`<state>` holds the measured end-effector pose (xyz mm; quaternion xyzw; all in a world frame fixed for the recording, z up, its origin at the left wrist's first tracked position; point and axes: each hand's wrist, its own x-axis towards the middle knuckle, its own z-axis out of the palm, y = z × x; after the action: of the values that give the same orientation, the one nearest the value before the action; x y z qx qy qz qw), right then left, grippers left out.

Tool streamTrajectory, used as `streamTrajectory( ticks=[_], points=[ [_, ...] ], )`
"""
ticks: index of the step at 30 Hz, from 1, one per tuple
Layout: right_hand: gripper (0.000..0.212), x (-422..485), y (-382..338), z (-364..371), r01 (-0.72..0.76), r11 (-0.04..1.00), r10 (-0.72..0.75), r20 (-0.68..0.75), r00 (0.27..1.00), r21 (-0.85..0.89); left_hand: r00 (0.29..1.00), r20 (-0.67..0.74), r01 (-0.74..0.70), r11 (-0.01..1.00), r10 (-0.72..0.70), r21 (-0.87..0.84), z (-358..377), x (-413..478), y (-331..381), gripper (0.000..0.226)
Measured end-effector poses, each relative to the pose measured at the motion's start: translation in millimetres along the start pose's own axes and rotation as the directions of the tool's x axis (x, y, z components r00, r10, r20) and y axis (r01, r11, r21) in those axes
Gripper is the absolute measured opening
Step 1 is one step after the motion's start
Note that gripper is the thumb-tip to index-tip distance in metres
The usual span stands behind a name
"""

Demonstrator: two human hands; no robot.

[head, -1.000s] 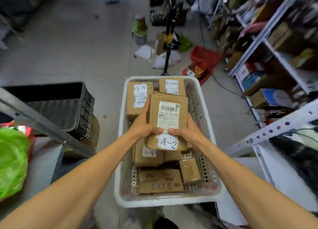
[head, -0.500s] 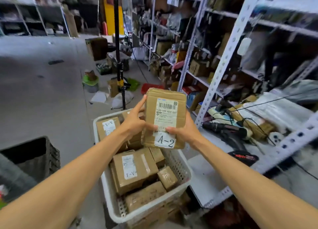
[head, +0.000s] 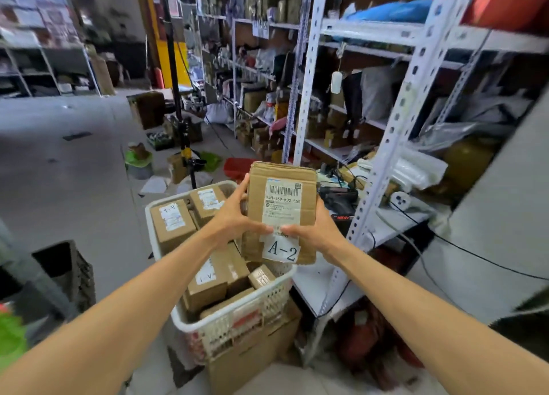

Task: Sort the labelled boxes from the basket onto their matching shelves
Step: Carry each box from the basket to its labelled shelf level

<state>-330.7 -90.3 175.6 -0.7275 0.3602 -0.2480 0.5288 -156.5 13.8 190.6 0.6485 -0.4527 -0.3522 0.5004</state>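
Left hand (head: 234, 216) and right hand (head: 315, 231) grip the side edges of a flat brown cardboard box (head: 282, 210), thumbs across its front, holding it upright in the air above the far right corner of a white perforated plastic basket (head: 237, 314). A white paper tag reading "A-2" (head: 282, 252) lies at the box's 6 o'clock edge. The basket, at 7 o'clock from the box, holds more brown labelled cardboard boxes (head: 172, 222) and rests on a larger brown carton (head: 252, 353); white perforated-steel shelving (head: 395, 145) rises at 1 to 4 o'clock, and a black plastic crate (head: 68, 272) stands at 8 o'clock.
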Motion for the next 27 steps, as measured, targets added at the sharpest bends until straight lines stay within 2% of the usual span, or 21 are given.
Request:
streamTrajectory(
  ticks=[3, 8, 13, 16, 18, 20, 24, 27],
  points=[
    [0.095, -40.4, 11.1, -26.1, -0.029, 0.999, 0.031, -0.053, 0.998, 0.046, 0.998, 0.060, 0.006, 1.000, -0.006, -0.002, 35.8, -16.1, 5.8, 0.128],
    [0.115, -105.3, 30.5, -83.6, -0.029, 0.997, 0.044, -0.202, 0.978, 0.076, 0.986, 0.162, -0.043, 0.999, 0.040, 0.011, 110.1, -34.1, 32.6, 0.126],
    [0.106, -163.2, 37.3, -150.3, 0.001, 1.000, -0.002, -0.389, 0.921, -0.002, 0.957, 0.263, -0.115, 0.993, 0.118, -0.026, 186.8, -39.7, 67.5, 0.125],
    [0.099, -200.3, 43.3, -192.2, -0.023, 1.000, 0.020, -0.465, 0.885, 0.000, 0.924, 0.352, -0.134, 0.988, 0.151, -0.071, 237.0, -44.4, 86.8, 0.126],
    [0.090, -223.9, 48.6, -218.1, -0.031, 0.999, 0.039, -0.513, 0.857, 0.025, 0.891, 0.419, -0.146, 0.984, 0.176, -0.103, 273.3, -46.3, 97.2, 0.123],
    [0.097, -247.6, 54.7, -242.3, -0.058, 0.997, 0.078, -0.580, 0.811, 0.052, 0.848, 0.486, -0.158, 0.976, 0.211, -0.149, 310.9, -47.0, 106.1, 0.121],
    [0.105, -294.4, 64.9, -287.7, -0.114, 0.985, 0.175, -0.722, 0.670, 0.133, 0.724, 0.621, -0.200, 0.953, 0.300, -0.228, 387.1, -45.8, 124.5, 0.120],
    [0.107, -331.6, 62.3, -313.5, -0.141, 0.982, 0.184, -0.815, 0.550, 0.126, 0.602, 0.724, -0.201, 0.941, 0.337, -0.271, 438.0, -48.8, 144.1, 0.117]
  ],
)
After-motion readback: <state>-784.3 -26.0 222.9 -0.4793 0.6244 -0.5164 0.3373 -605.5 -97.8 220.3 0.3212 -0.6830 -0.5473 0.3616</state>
